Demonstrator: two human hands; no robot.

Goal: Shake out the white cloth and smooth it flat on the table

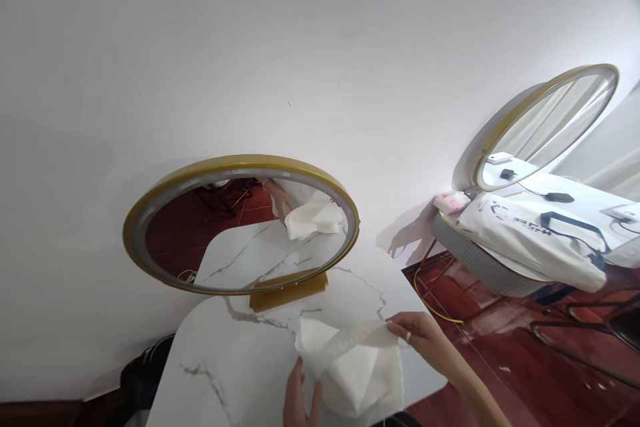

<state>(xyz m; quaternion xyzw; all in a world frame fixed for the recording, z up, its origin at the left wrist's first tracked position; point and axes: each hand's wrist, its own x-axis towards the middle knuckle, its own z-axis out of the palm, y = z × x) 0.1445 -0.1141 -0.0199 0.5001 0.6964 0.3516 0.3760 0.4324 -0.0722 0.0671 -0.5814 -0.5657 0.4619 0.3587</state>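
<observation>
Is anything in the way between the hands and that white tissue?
No, nothing visible is: the right hand pinches the white tissue, and the left hand is at its left edge. The gold mirror base is beyond, not between.

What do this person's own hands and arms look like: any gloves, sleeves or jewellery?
No gloves. The right hand wears a pale ring on one finger, and its forearm shows no sleeve. No ring shows on the visible part of the left hand.

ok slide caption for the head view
Left hand and right hand handling white sheets over a marbled table by a mirror.
</observation>
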